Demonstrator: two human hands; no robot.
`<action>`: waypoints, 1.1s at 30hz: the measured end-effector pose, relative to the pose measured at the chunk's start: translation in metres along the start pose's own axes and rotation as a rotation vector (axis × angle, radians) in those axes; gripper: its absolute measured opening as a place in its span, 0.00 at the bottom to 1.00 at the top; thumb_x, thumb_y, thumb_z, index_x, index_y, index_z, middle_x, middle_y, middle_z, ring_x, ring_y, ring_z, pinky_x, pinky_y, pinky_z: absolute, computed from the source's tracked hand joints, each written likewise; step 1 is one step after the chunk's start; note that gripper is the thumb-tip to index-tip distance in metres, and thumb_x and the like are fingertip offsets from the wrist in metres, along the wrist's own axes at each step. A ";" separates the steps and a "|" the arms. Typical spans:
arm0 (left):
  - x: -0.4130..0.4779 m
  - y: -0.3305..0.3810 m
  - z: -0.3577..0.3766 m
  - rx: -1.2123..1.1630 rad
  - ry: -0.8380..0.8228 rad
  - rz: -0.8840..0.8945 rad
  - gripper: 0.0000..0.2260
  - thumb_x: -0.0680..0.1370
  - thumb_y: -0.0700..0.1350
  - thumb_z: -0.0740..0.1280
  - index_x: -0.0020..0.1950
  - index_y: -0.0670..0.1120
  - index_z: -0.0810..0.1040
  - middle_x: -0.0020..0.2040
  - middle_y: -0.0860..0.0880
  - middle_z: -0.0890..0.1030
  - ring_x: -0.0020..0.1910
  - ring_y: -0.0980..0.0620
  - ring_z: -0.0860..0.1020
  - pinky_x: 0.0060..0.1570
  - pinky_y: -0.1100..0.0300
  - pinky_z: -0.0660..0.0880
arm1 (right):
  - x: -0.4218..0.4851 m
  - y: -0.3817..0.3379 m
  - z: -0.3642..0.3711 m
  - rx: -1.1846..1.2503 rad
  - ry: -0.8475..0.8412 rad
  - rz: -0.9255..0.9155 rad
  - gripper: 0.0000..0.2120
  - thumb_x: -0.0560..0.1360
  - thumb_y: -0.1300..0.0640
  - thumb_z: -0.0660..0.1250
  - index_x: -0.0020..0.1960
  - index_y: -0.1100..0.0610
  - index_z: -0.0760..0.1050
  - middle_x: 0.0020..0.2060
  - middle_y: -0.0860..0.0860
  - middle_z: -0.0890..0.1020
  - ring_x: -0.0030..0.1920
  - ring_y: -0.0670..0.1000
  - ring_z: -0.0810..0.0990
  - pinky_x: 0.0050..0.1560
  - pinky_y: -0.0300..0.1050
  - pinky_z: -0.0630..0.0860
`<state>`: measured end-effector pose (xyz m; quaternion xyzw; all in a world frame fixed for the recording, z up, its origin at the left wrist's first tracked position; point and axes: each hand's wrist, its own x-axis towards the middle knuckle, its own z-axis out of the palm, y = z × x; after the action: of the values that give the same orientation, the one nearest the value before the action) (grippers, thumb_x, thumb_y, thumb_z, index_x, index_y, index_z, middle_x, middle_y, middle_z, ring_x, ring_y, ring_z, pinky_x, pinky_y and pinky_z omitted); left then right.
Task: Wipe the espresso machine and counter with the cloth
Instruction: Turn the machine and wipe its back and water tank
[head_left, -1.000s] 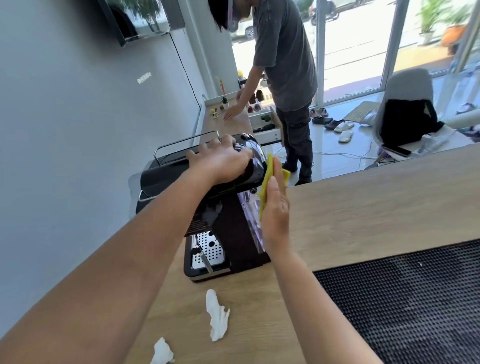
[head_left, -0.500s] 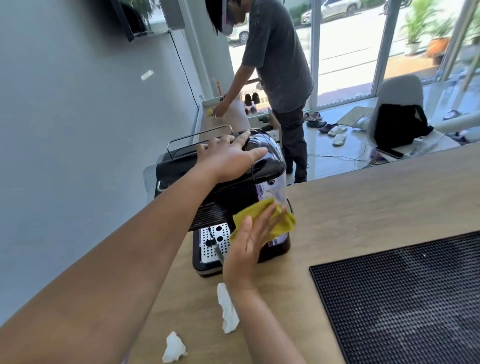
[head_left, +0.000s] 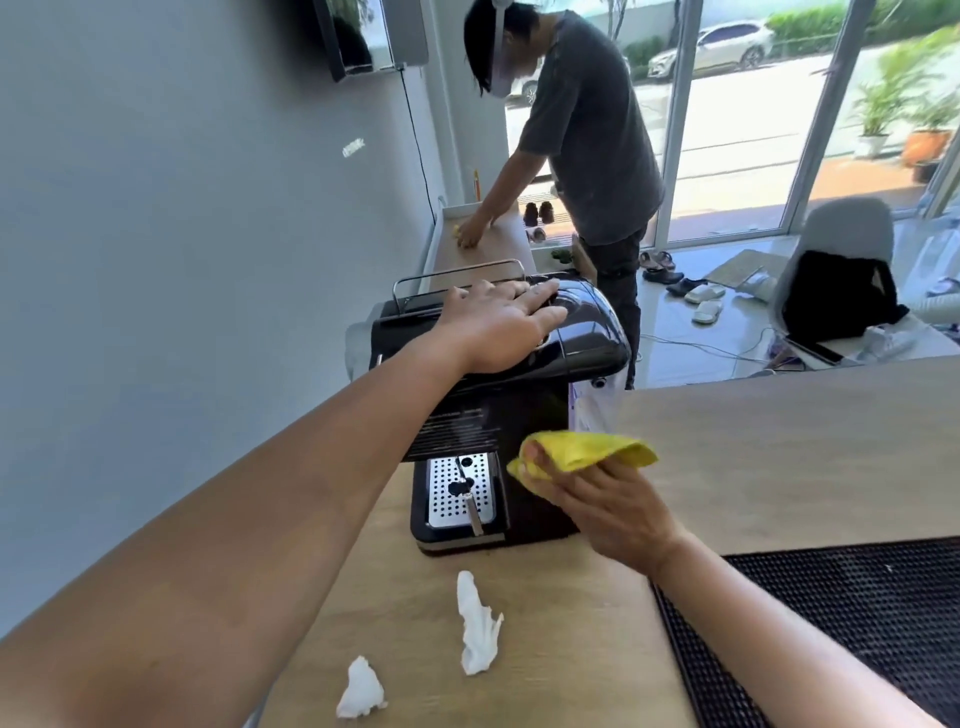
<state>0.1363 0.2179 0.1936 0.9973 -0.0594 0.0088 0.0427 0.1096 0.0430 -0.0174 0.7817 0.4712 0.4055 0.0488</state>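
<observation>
Now the left grip (head_left: 498, 327) lies flat atop the espresso machine (head_left: 587, 335) while the right grip (head_left: 618, 514) clutches the cloth (head_left: 592, 449).

The espresso machine (head_left: 587, 332) has a glossy black housing, apparently plastic, with sharp reflections on its curved top. Its drip tray (head_left: 441, 493) is perforated bright metal. The top rail (head_left: 457, 271) is polished metal rod. The cloth (head_left: 592, 449) is soft, matt yellow fabric. The counter (head_left: 753, 457) shows smooth, matt, light wood grain. The mat (head_left: 857, 623) is matt black with a dotted, rubber-like texture. The tissue wad (head_left: 478, 623) and smaller wad (head_left: 361, 688) are crumpled white paper.
</observation>
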 end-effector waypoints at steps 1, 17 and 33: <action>0.001 -0.001 0.001 -0.004 0.002 -0.003 0.24 0.80 0.64 0.45 0.77 0.65 0.53 0.79 0.55 0.57 0.77 0.47 0.53 0.71 0.45 0.48 | 0.022 0.009 -0.011 -0.022 0.098 0.068 0.35 0.75 0.63 0.57 0.80 0.54 0.51 0.79 0.54 0.52 0.72 0.57 0.68 0.65 0.56 0.67; -0.001 -0.001 -0.001 -0.104 -0.003 -0.041 0.22 0.81 0.62 0.45 0.76 0.66 0.54 0.79 0.57 0.56 0.78 0.48 0.52 0.72 0.44 0.45 | -0.009 0.042 -0.004 -0.046 -0.179 -0.231 0.31 0.74 0.61 0.55 0.77 0.56 0.59 0.74 0.52 0.66 0.67 0.53 0.71 0.64 0.50 0.64; -0.004 -0.001 -0.002 -0.113 -0.015 -0.038 0.22 0.82 0.55 0.51 0.76 0.67 0.52 0.79 0.57 0.55 0.78 0.50 0.51 0.74 0.45 0.44 | -0.009 0.025 0.034 0.012 -0.264 -0.503 0.28 0.73 0.60 0.60 0.73 0.57 0.66 0.66 0.48 0.77 0.68 0.47 0.72 0.64 0.48 0.74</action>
<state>0.1327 0.2199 0.1950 0.9943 -0.0413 -0.0026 0.0987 0.1481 0.0326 -0.0343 0.6867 0.6423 0.2725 0.2040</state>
